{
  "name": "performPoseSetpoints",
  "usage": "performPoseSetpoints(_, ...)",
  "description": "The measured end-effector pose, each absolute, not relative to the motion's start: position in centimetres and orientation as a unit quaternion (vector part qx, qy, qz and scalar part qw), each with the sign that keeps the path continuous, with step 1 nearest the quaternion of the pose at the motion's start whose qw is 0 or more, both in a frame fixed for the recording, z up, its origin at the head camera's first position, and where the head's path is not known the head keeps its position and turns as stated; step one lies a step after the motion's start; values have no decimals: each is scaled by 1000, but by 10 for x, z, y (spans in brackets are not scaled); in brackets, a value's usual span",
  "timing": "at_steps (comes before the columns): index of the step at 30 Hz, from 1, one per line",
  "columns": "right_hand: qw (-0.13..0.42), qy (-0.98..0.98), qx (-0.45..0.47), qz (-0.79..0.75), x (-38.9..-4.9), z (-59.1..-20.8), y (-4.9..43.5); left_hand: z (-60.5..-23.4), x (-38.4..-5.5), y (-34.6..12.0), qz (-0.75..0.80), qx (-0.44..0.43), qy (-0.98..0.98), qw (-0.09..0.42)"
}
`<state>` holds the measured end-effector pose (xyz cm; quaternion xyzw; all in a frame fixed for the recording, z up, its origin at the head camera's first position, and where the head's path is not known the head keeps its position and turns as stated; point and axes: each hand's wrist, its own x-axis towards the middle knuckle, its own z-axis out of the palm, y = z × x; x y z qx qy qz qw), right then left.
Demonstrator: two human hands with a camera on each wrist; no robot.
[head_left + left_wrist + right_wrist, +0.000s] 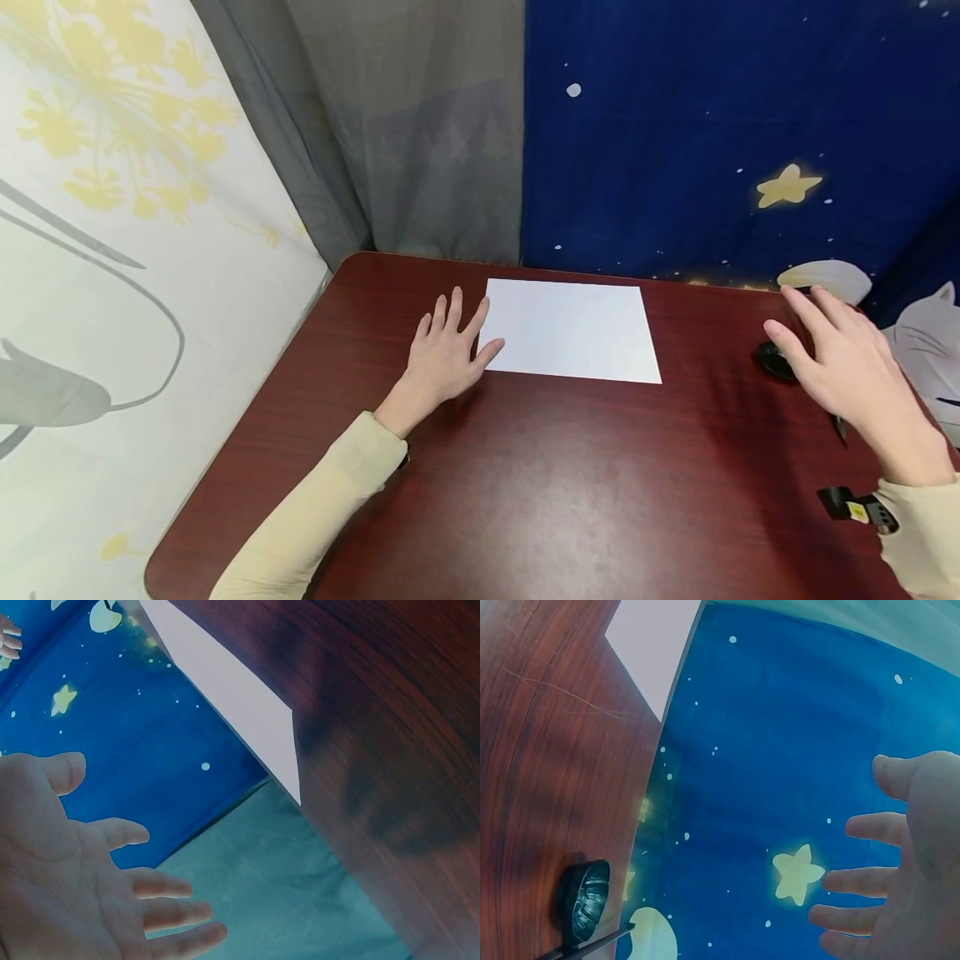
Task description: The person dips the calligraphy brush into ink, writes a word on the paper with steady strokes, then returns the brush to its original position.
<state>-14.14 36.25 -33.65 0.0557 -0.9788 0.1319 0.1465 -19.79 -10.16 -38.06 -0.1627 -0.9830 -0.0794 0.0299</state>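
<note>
A blank white sheet of paper [570, 330] lies flat near the far edge of the table. My left hand [446, 354] hovers with fingers spread, its thumb and index overlapping the sheet's left edge in the head view. The left wrist view shows that palm [56, 877] bare and apart from the tabletop. Over at the right, my right hand [855, 358] is raised above the table, fingers extended, holding nothing. Partly behind it sits a small black dish [772, 360] with a ridged inside. A thin dark stick [604, 943] lies against the dish in the right wrist view; the hand covers part of it in the head view.
The dark red wooden table [555, 483] has rounded corners. Grey [442, 150] and blue star-patterned curtains [675, 150] hang behind it, with a white patterned cloth [112, 292] on the left. A dark strap device [858, 508] sits at the right wrist.
</note>
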Motion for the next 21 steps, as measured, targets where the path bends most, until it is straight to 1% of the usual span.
performPoseSetpoints(7,143,-979,50,134,-144,-336,370,-385,-197,-99,-78,-167,-983,26)
performPoseSetpoints(16,161,-978,57,123,-148,-337,377,-387,-197,-98,-76,-168,-982,26)
performPoseSetpoints(21,152,-979,47,126,-151,-337,382,-388,-196,-98,-73,-169,-983,18)
